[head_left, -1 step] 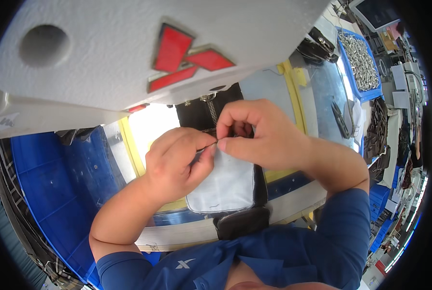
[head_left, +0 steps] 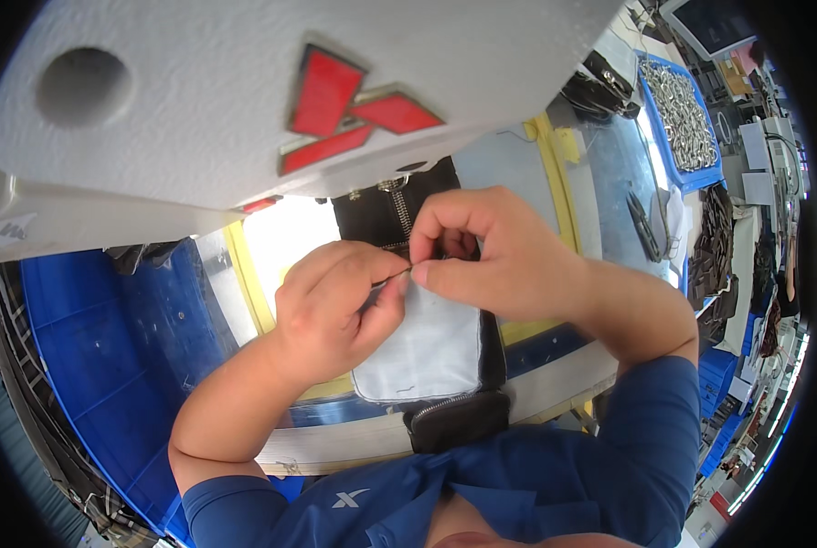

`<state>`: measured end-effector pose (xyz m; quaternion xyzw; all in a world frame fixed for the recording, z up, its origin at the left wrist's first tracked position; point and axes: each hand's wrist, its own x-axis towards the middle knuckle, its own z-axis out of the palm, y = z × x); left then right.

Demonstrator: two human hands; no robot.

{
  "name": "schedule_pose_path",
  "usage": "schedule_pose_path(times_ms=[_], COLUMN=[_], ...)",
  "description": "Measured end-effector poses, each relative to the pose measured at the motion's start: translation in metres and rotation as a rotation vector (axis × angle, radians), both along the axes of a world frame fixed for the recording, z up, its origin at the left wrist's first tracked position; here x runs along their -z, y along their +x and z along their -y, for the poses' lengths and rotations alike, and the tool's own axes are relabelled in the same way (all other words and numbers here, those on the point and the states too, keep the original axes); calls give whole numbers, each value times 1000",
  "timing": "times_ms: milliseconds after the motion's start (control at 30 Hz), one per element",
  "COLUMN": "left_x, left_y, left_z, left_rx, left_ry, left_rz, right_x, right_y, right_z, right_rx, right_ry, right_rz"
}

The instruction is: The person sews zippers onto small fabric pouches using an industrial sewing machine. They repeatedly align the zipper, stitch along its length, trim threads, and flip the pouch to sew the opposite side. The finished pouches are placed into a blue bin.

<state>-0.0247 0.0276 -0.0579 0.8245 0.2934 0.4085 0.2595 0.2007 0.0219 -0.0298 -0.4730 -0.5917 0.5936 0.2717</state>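
Observation:
A bag piece lies on the work table under my hands, with white lining [head_left: 419,361] facing up and black material around it. Its far part is a black panel [head_left: 363,217] with a metal zipper [head_left: 401,212] and a metal ring. A black zipped section [head_left: 461,422] hangs over the table's near edge. At the far edge of the lining, my left hand [head_left: 324,306] is closed, thumb and forefinger pinching a thin dark strip of the edge. My right hand [head_left: 509,260] pinches that edge too, its fingertips touching the left's. What lies between the fingertips is mostly hidden.
A white sewing machine head [head_left: 189,119] with a red emblem looms above the far side. To the left stands a large blue tub [head_left: 84,338]. At right are small thread snips [head_left: 644,226], a blue tray [head_left: 710,179] of metal hooks, and stacked dark pieces [head_left: 712,242].

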Motion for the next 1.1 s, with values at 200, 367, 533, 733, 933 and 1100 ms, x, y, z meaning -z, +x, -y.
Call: schedule_pose_path(times_ms=[200, 367, 533, 733, 933, 1100], left_x=[-4, -6, -6, -5, -3, -2], left_y=[-4, -9, -9, -9, -9, -7], left_z=[1, 0, 0, 0, 0, 1], left_rx=[4, 4, -3, 1, -18, -95], left_ry=[-222, -481, -525, -522, -534, -541], left_rz=[-19, -16, 0, 0, 3, -8], right_x=[-2, 5, 7, 2, 2, 11], right_y=[3, 3, 1, -1, 0, -1], right_z=[-1, 0, -1, 0, 0, 1], right_rx=[-5, 22, 45, 42, 30, -19], right_ry=[-39, 62, 182, 222, 310, 533], right_rz=[3, 41, -2, 82, 130, 246])
